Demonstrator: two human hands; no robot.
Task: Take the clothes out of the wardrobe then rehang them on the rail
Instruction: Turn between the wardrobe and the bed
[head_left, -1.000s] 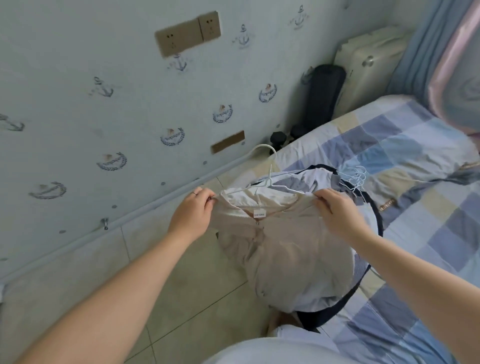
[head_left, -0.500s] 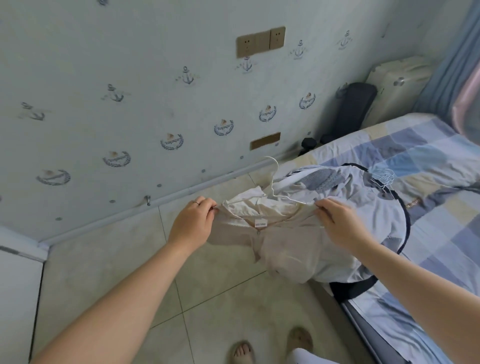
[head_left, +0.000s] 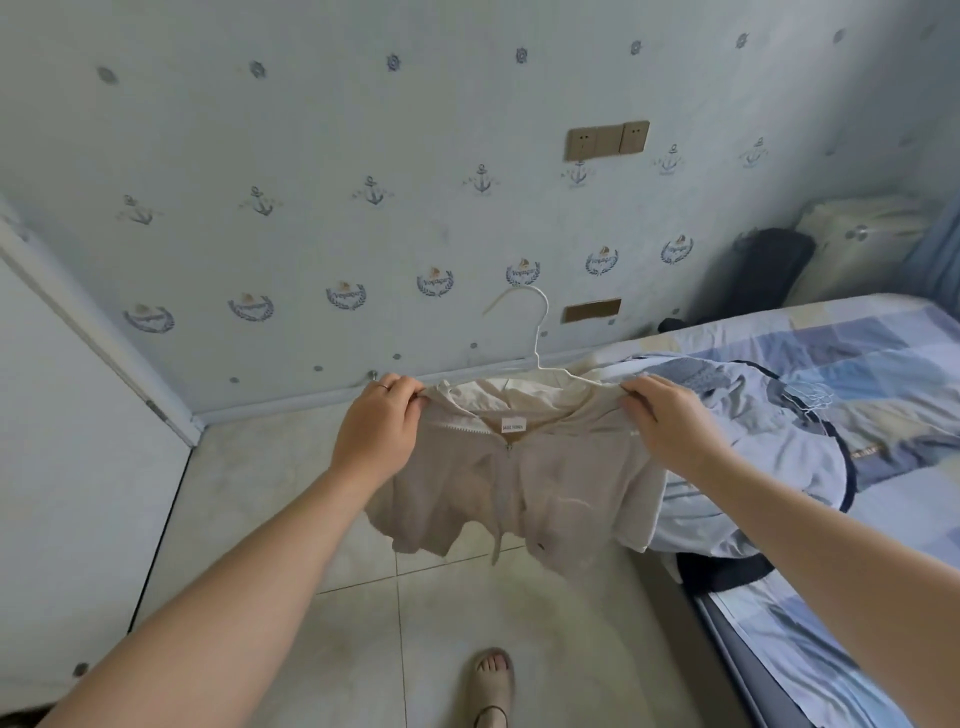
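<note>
A beige zip-up hooded jacket (head_left: 524, 483) hangs on a white wire hanger (head_left: 540, 332) in mid-air over the tiled floor. My left hand (head_left: 376, 431) grips the jacket's left shoulder, and my right hand (head_left: 665, 421) grips its right shoulder. The hanger's hook points up, toward the wall. A pile of light blue clothes with dark trim (head_left: 737, 447) lies on the bed's edge, just right of the jacket. No rail is in view.
A bed with a blue checked sheet (head_left: 857, 364) fills the right side. A white wardrobe panel (head_left: 67, 426) stands at the left. A black bag (head_left: 769, 270) and a cream suitcase (head_left: 857, 239) stand against the far wall. My sandalled foot (head_left: 491, 680) is on the tiles.
Both hands have lifted the jacket off the bed and carried it left, out over the floor. The view has swung left, and the wardrobe panel now shows.
</note>
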